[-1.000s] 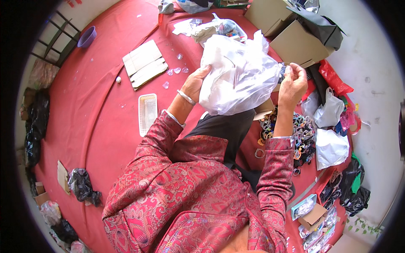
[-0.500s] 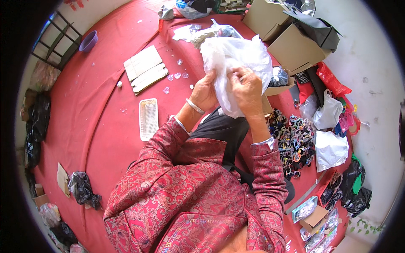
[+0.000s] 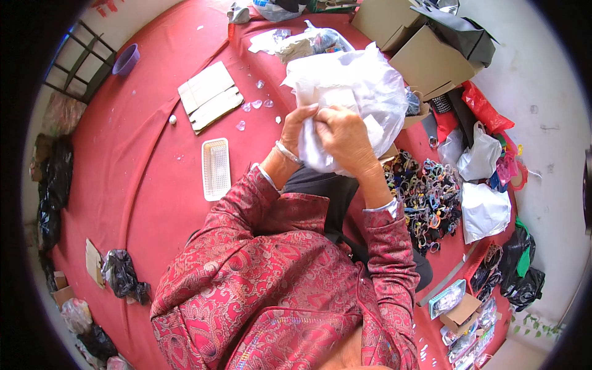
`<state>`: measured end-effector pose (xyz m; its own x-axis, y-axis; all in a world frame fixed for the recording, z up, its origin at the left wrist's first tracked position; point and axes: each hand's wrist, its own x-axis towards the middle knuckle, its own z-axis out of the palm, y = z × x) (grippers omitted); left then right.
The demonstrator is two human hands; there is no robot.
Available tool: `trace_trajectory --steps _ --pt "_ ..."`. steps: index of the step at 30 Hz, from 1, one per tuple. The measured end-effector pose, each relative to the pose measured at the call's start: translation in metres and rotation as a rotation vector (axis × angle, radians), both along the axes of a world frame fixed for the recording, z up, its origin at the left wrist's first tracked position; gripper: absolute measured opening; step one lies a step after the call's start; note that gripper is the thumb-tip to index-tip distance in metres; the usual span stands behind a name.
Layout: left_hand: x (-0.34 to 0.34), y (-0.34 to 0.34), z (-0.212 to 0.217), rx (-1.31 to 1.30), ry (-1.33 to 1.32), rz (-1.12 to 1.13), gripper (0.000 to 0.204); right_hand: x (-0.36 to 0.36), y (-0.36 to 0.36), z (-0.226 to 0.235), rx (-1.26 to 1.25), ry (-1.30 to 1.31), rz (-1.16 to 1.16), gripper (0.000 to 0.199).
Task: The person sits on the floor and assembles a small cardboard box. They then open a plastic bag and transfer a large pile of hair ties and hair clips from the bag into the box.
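Starting at the far left, we see a dark chair frame (image 3: 86, 65) with a purple bowl (image 3: 126, 60) beside it at the edge of the red cloth (image 3: 154, 160), and black bags (image 3: 52, 185) piled along that rim. Lower down lies another crumpled black bag (image 3: 122, 275) next to a scrap of cardboard (image 3: 94, 262). Moving in, we find flattened cardboard pieces (image 3: 208, 97), a few clear bits scattered near them, and a white mesh tray (image 3: 216, 168) lying flat, well apart from our hands.

At the centre, our left hand (image 3: 298, 127) and right hand (image 3: 344, 139) meet, touching each other, both with fingers curled and pinching folds of the white plastic bag (image 3: 354, 86). The bag is held up in front of us, above our lap, and it hides the cloth and whatever lies behind it.

To the right, just past the bag, stand brown cardboard boxes (image 3: 425, 58). Below them spreads a heap of coloured bangles (image 3: 428, 200), then smaller white bags (image 3: 484, 209), a red bag (image 3: 484, 108) and, near the lower right, a small blue tray (image 3: 449, 298).
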<state>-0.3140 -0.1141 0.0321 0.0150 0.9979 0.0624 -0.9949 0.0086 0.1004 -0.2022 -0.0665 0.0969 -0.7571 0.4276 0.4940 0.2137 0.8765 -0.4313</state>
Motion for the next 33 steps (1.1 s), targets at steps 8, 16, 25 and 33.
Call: trace_trajectory --steps 8,16,25,33 --pt "0.007 0.001 0.001 -0.003 0.011 0.065 0.052 0.027 0.019 0.011 -0.747 0.251 -0.384 0.010" --pt "0.001 0.009 -0.036 0.246 -0.099 -0.083 0.049 0.016 -0.005 0.013 0.015 -0.040 -0.431 0.013" --pt "0.018 0.007 -0.008 -0.025 0.003 -0.006 0.051 0.040 0.024 0.012 -0.659 0.338 -0.406 0.014" --pt "0.023 0.001 0.002 -0.087 0.016 -0.032 0.048 0.055 0.022 0.028 -0.740 0.486 -0.399 0.018"
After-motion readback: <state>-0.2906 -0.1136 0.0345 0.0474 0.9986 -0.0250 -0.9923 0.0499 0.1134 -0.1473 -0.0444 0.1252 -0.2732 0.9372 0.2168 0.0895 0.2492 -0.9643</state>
